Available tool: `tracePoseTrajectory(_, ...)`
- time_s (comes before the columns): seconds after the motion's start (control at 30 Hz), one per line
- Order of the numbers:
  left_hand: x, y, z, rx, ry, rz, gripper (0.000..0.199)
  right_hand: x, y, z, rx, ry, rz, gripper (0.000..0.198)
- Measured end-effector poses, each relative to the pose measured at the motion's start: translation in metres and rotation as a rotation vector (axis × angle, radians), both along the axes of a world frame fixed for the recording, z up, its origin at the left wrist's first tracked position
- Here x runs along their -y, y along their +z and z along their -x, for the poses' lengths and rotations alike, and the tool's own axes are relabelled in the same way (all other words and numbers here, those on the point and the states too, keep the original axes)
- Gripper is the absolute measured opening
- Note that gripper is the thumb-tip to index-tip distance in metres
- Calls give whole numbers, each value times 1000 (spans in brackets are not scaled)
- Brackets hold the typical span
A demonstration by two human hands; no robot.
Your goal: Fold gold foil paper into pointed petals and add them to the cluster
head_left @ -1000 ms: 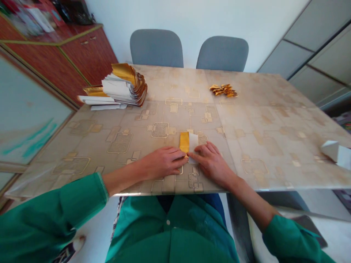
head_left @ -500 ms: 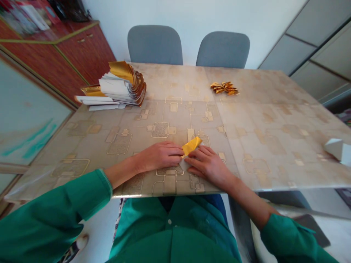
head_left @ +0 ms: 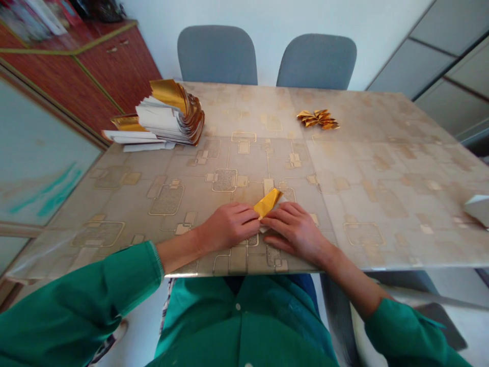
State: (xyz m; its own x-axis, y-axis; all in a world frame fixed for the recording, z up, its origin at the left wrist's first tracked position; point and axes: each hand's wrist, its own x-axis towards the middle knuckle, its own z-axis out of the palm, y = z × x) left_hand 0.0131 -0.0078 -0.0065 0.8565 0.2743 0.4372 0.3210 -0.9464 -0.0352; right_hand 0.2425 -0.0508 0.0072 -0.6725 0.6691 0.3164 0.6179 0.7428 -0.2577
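A small sheet of gold foil paper (head_left: 268, 203), white on its reverse, lies partly folded on the table near the front edge. My left hand (head_left: 235, 223) grips its left end, fingers closed together. From the right, my right hand (head_left: 294, 228) presses its fingers on the paper's lower right side, where a bit of white shows. Both hands rest low on the tabletop, fingertips almost meeting. The fingers cover the paper's lower part.
A tall stack of gold and white paper (head_left: 168, 120) stands at the table's back left. Folded gold pieces (head_left: 318, 119) lie at the back right. A white paper object (head_left: 478, 209) sits at the right edge. Two grey chairs (head_left: 217, 55) are behind the patterned tablecloth (head_left: 355, 178).
The camera view has shifted slightly. Both hands stay at the gold paper, my left hand a little further right, and the paper's gold part looks slightly more upright.
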Motion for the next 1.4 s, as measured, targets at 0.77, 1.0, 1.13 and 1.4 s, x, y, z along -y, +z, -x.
tracePoseTrajectory(0.77, 3, 2, 28, -132, -147, 234, 50, 14, -9, 23, -186, -467, 157, 15)
tracePoseTrajectory(1.0, 9, 5, 27, -128, -105, 299, 48, 16, -7, 27, -114, -513, 128, 17)
tracePoseTrajectory(1.13, 11, 7, 27, -157, -101, 297, 47, 17, -5, 28, -85, -520, 105, 18)
tracePoseTrajectory(1.4, 12, 7, 25, -171, -98, 280, 45, 18, -6, 30, -65, -535, 82, 20)
